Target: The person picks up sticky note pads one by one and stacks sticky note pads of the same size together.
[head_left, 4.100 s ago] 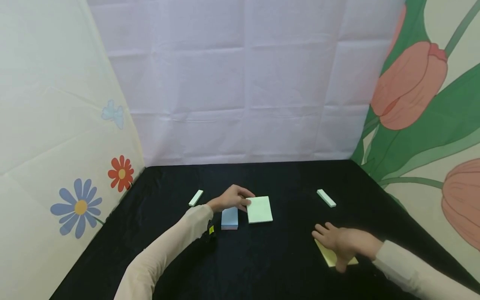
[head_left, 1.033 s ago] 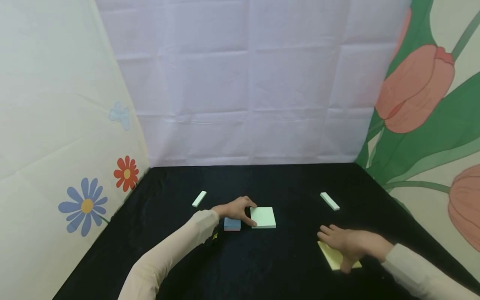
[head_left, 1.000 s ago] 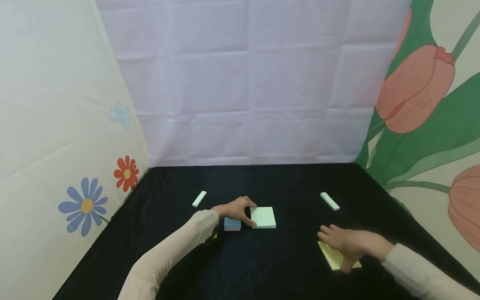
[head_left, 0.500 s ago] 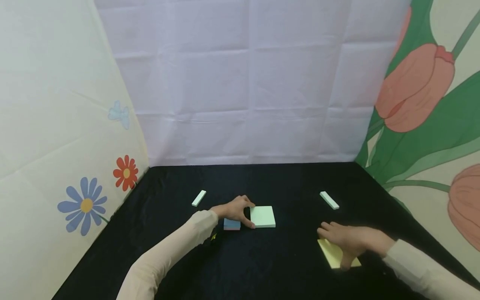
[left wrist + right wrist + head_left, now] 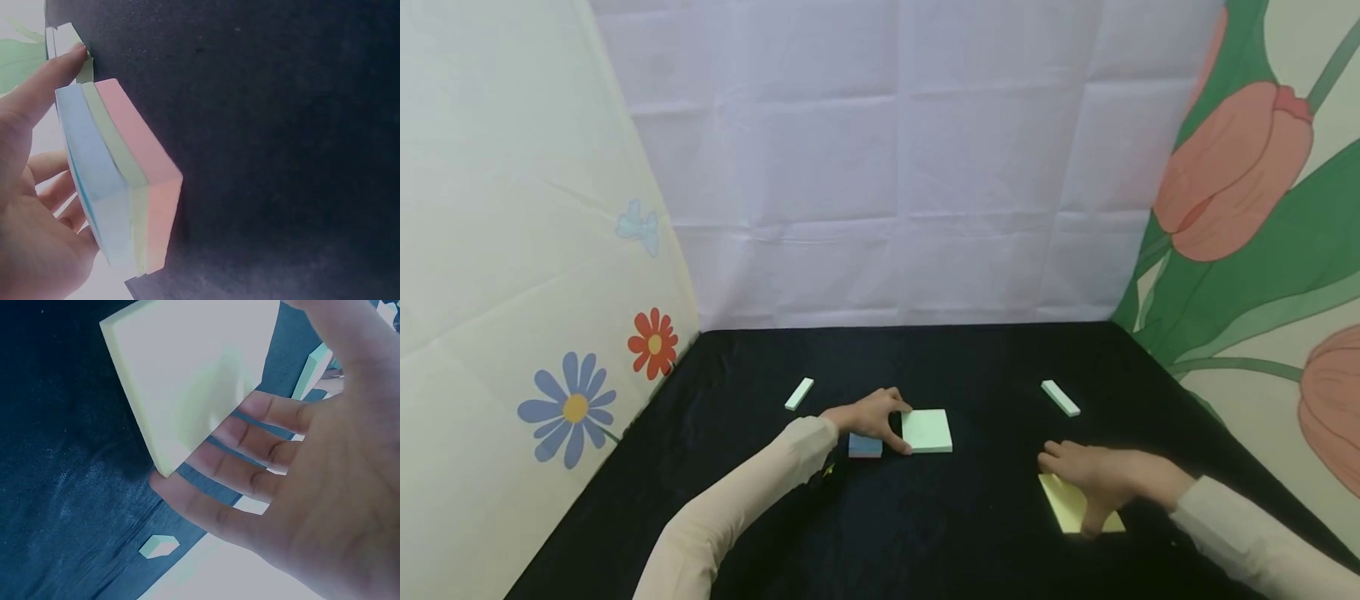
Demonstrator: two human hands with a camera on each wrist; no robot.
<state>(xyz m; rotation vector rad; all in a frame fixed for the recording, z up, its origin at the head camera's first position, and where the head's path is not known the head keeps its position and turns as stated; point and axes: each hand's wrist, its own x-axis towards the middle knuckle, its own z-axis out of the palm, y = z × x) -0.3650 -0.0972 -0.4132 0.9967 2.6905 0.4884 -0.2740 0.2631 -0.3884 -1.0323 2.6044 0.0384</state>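
My left hand holds a pale green sticky-note pad at its left side, thumb at the near corner and fingers at the far one. Under that hand's wrist is a blue-topped stack of sticky notes; the left wrist view shows its blue, green and pink layers. On the right, my right hand spans a yellow sticky-note pad, gripping it with fingertips along the far edge and thumb at the near edge. Part of the yellow pad is hidden beneath the palm.
Two narrow pale strips lie farther back on the black tabletop: a left strip and a right strip, both slanted. A white cloth hangs behind, and flower-printed cloths flank the table.
Since about four seconds ago the green pad has come nearer and squared up, with my left thumb shifted to its near corner. My right fingers have curled more over the yellow pad, which stays put.
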